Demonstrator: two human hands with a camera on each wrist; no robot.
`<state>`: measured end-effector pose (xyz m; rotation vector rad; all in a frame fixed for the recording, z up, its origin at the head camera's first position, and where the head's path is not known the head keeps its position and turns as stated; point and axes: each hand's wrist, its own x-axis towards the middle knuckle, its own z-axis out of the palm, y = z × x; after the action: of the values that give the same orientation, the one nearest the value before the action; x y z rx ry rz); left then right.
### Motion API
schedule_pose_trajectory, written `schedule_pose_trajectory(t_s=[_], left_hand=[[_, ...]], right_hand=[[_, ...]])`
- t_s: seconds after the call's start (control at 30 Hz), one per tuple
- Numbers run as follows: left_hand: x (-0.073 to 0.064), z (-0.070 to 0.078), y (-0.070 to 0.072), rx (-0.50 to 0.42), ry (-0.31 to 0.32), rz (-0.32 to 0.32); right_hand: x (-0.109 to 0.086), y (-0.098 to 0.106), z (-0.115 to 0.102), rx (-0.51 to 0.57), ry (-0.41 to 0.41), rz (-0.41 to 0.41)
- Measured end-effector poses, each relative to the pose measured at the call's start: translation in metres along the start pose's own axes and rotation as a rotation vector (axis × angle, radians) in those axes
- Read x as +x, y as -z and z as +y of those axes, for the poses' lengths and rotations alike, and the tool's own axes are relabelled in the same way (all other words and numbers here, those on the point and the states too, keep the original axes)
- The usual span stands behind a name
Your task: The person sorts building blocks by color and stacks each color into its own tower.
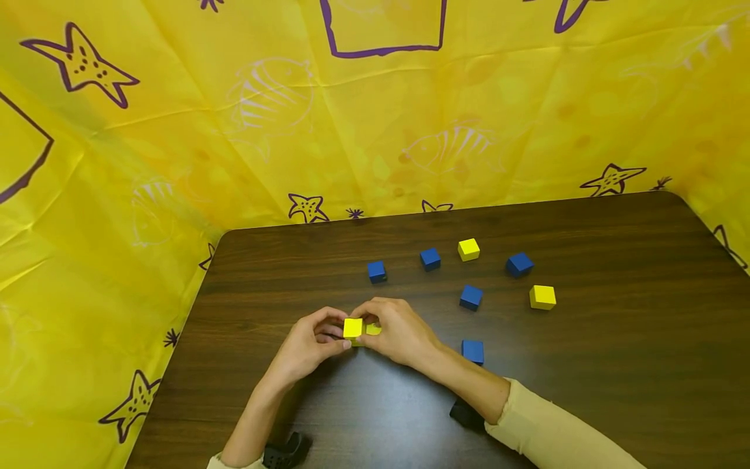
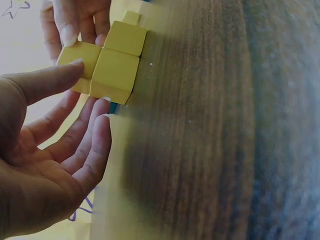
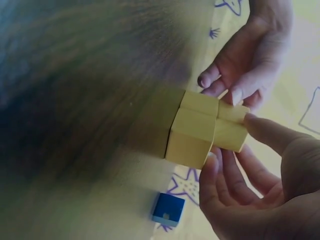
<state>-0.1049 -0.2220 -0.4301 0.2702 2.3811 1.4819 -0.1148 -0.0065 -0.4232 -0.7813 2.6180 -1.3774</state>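
Note:
Yellow cubes stand together on the dark wooden table. One upper yellow block sits on the left end of a low row, with a lower yellow block beside it at the right. My left hand pinches the upper block from the left, its thumb on the near face, as the left wrist view shows. From the other side my right hand grips the same block between thumb and fingers. In the right wrist view two bottom blocks lie side by side under it.
Behind the hands lie several loose blue blocks and two more yellow blocks. One blue block is close by the right forearm. The wooden table ends at a yellow patterned cloth at the back and left.

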Motion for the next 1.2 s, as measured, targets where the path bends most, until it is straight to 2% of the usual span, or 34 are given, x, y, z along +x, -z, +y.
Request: schedule_pose_trajectory(t_s=[0.37,0.6,0.8,1.2], left_hand=[[-0.003,-0.001,0.005,0.006,0.007,-0.009],[-0.005,0.004,0.006,0.003,-0.016,-0.005],[-0.005,0.007,0.005,0.005,-0.009,0.006],[-0.004,0.007,0.006,0.002,-0.043,0.03]], right_hand=[[-0.003,0.012,0.006,0.098,-0.015,-0.012],[-0.003,0.012,0.008,0.077,-0.014,-0.016],[-0.003,0.011,0.007,0.065,-0.01,-0.008],[-0.008,0.027,0.011,0.056,-0.04,-0.013]])
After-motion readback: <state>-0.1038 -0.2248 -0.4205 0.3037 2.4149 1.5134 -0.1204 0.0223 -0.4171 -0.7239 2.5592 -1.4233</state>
